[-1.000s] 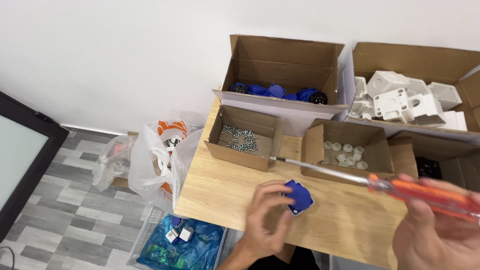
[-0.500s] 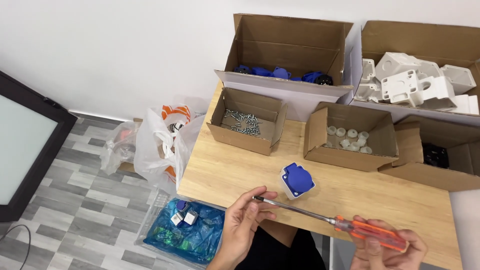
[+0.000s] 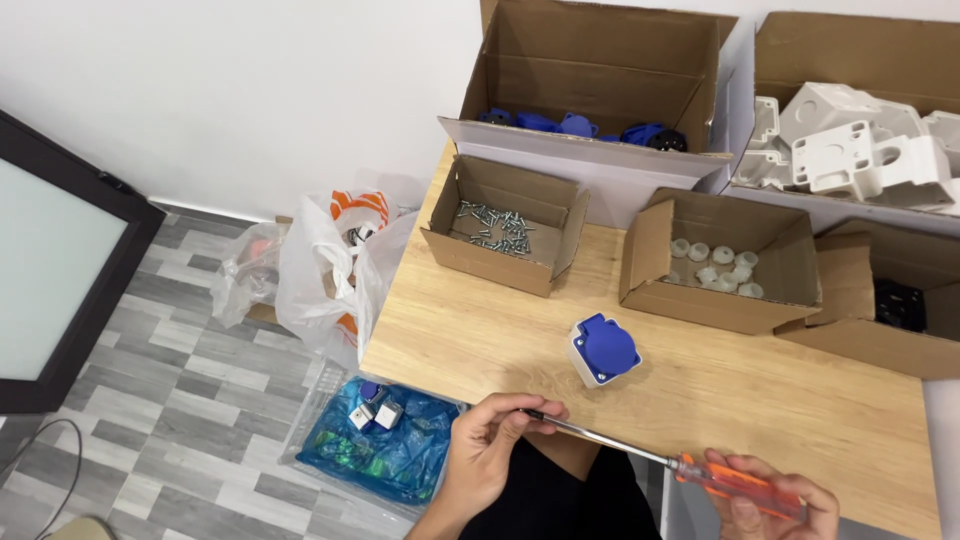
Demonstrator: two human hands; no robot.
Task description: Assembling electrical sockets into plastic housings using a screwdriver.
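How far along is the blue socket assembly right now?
Looks done: one blue-and-white socket unit stands assembled on the table, touched by neither hand; whether its screws are in cannot be told. In hand: right hand holds the orange-handled screwdriver, left hand pinches its tip. Left: loose screws, white caps, blue parts and white housings remain in their boxes.

Assembly workbench: cardboard parts boxes [image 3: 590,90]
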